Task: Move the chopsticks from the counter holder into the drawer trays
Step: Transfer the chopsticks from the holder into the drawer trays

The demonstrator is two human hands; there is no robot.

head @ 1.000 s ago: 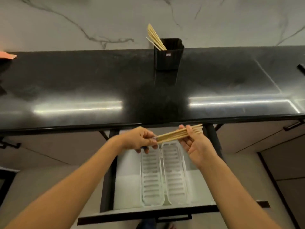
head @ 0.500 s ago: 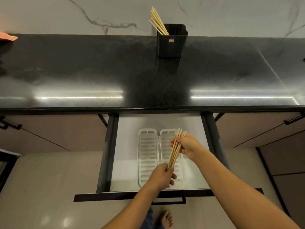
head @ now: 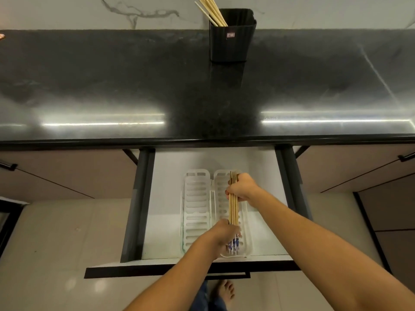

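Observation:
A bundle of wooden chopsticks [head: 233,209] with blue-patterned ends lies lengthwise over the right white slotted tray [head: 221,182] in the open drawer. My left hand [head: 224,236] grips the near, patterned end and my right hand [head: 242,187] grips the far end. The left tray [head: 195,212] beside it holds nothing. A black holder [head: 232,39] stands at the back of the black counter with several more chopsticks [head: 213,11] leaning out to the left.
The drawer's dark side rails [head: 139,198] and front panel [head: 157,269] frame the trays. The counter edge [head: 202,139] overhangs the drawer's back. My bare foot [head: 224,292] stands on the tiled floor below. Closed cabinet fronts flank both sides.
The bundle has swung from slanted to straight along the right tray and come down lower. My left hand slid toward the near end; both hands keep their hold.

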